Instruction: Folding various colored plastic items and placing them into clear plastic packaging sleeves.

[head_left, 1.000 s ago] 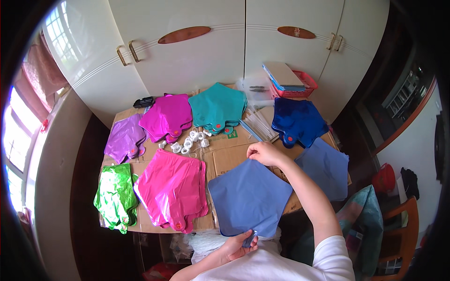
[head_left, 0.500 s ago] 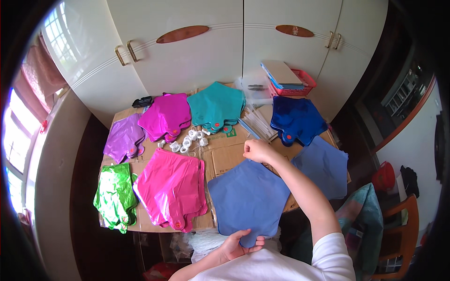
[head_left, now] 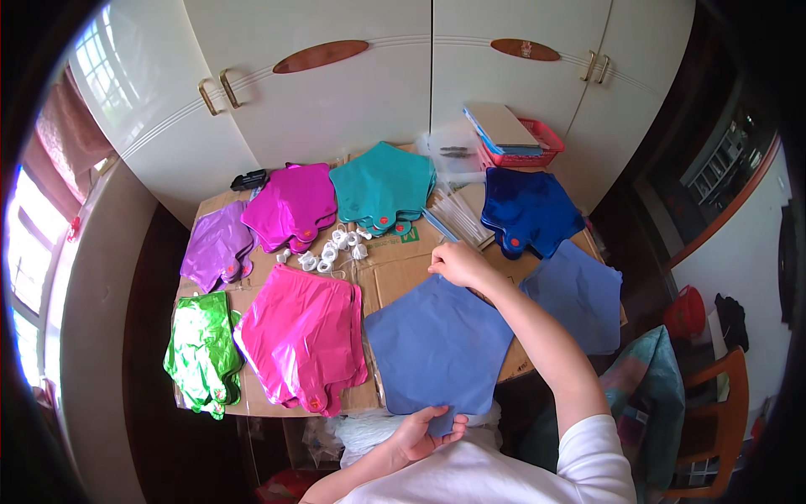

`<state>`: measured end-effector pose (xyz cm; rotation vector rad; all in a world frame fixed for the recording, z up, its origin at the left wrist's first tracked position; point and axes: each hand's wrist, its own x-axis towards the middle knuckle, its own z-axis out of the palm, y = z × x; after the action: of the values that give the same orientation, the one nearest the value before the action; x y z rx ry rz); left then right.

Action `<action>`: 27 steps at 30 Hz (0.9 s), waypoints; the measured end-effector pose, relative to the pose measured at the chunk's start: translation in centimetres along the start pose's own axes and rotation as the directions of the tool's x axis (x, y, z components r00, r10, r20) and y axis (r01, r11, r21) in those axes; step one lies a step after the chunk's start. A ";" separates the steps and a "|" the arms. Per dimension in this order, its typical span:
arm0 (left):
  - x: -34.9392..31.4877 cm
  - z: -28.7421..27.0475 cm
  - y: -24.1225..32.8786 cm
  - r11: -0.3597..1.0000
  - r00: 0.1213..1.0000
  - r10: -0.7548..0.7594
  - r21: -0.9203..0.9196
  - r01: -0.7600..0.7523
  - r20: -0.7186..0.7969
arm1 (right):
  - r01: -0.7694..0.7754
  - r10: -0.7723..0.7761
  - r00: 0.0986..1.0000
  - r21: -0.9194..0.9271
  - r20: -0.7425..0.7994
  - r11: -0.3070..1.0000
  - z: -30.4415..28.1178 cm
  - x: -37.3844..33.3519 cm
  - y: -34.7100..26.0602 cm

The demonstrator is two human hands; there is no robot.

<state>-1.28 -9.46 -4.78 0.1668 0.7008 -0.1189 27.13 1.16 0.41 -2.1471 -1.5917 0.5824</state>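
Observation:
A flat, matte grey-blue star-shaped foil balloon (head_left: pixel 441 349) lies at the front of the table, its neck pointing toward me. My left hand (head_left: pixel 417 434) holds that neck below the table edge, thumb on top and fingers beneath. At the far tip of the same balloon, my right hand (head_left: pixel 462 265) is closed in a pinch, its fingertips mostly hidden. A stack of matching grey-blue balloons (head_left: pixel 579 298) rests under and beyond my right forearm. Left of the balloon between my hands sits a stack of shiny pink balloons (head_left: pixel 298 336).
Green (head_left: pixel 201 349), lilac (head_left: pixel 217 248), magenta (head_left: pixel 292 206), teal (head_left: pixel 384 186) and dark blue (head_left: pixel 531 210) balloon stacks surround white ribbon rolls (head_left: pixel 334 246) and white sticks (head_left: pixel 460 214). Behind are a red basket (head_left: pixel 541 139) and white cabinets (head_left: pixel 353 101). A wooden chair (head_left: pixel 722 420) stands right.
The view has shifted slightly. Both hands keep nearly the same places on the grey-blue balloon, and the left fingers have straightened a little.

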 end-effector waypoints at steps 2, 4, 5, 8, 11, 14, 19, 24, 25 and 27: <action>0.4 0.0 0.1 1.000 1.000 -0.006 -0.015 0.006 -0.002 | 0.009 -0.010 1.000 -0.015 -0.015 1.000 0.0 0.2 0.2; 0.5 0.0 0.1 0.999 1.000 0.001 -0.034 -0.001 -0.016 | 0.029 -0.030 0.999 -0.027 -0.035 0.999 0.3 0.4 0.3; 0.5 0.2 0.3 0.999 1.000 0.007 -0.043 -0.008 -0.026 | 0.041 -0.043 0.998 -0.033 -0.049 0.999 0.4 0.5 0.3; 0.4 0.6 0.4 0.998 1.000 0.014 -0.054 -0.015 -0.017 | 0.094 -0.104 0.989 -0.093 -0.109 0.991 1.0 0.4 1.2; 0.6 0.3 0.3 0.997 1.000 0.021 -0.076 -0.022 -0.004 | 0.139 -0.173 0.934 -0.127 -0.313 0.982 1.4 -1.5 -0.6; 0.7 0.2 0.3 0.995 1.000 0.018 -0.096 -0.018 -0.005 | 0.315 -0.339 0.835 -0.128 -0.434 0.940 2.1 -5.6 -2.5; 0.8 0.2 0.1 0.993 1.000 0.016 -0.115 -0.017 -0.013 | 0.442 -0.492 0.834 -0.231 -0.250 0.867 5.1 -12.3 -3.1; 0.7 0.5 0.1 0.993 0.999 0.019 -0.116 -0.024 -0.041 | 0.413 -0.470 0.840 -0.242 -0.271 0.878 6.0 -12.4 -2.2; 0.7 0.5 0.1 0.993 0.999 0.021 -0.118 -0.026 -0.040 | 0.403 -0.462 0.846 -0.246 -0.267 0.881 6.0 -12.4 -2.2; 0.8 0.3 0.0 0.992 0.999 0.022 -0.122 -0.026 -0.037 | 0.368 -0.445 0.858 -0.299 -0.255 0.880 6.0 -12.6 -2.3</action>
<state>-0.48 -9.58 -5.03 0.0598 0.7393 -0.0498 18.65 -9.89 -2.15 -1.8430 -1.9238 -0.0975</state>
